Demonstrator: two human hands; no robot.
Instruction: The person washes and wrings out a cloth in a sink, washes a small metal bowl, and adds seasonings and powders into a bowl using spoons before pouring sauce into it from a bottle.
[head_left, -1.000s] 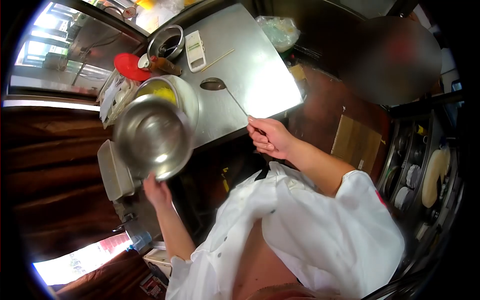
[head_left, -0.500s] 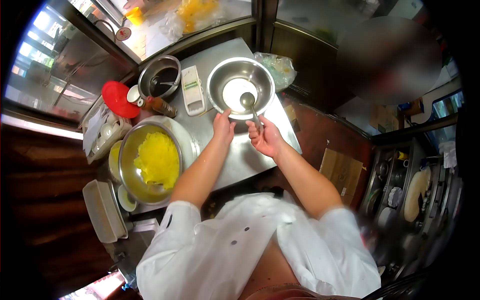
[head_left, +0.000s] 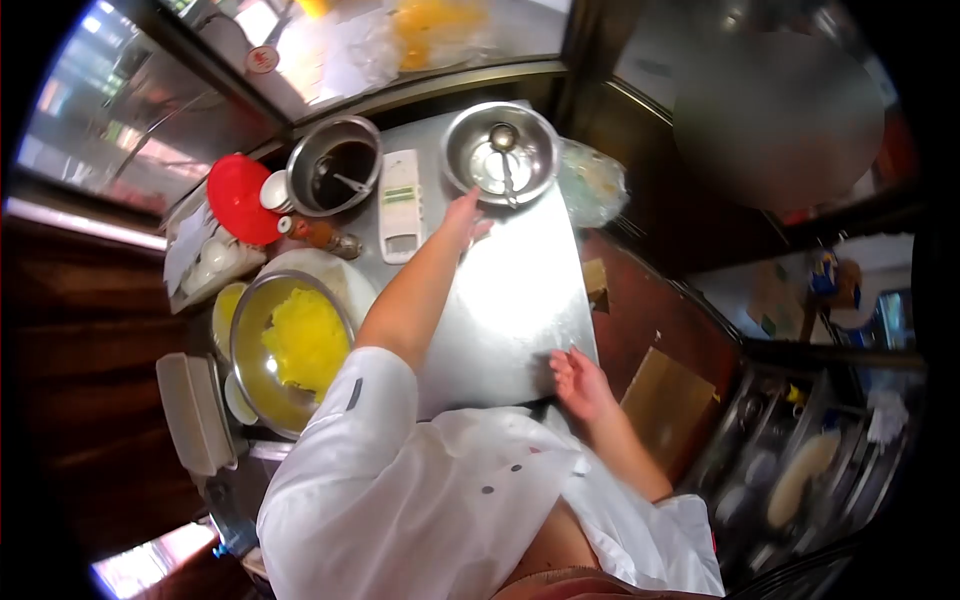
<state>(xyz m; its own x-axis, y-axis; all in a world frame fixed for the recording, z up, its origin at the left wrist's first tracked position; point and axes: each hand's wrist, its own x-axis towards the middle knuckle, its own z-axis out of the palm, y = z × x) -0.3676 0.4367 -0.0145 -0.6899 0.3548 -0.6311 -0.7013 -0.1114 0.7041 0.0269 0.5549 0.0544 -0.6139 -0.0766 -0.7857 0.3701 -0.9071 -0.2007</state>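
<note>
Expect light, slick bowl (head_left: 484,160); hold by seven-o'clock rim (head_left: 460,189); cannot tell grip of left hand (head_left: 463,216); see right hand (head_left: 583,382) spread.

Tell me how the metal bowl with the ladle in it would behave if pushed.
The metal bowl looks rigid, so it should keep its shape. It may slide readily, since the table under it looks smooth. The ladle inside isn't held, so it could shift or rattle.
</note>
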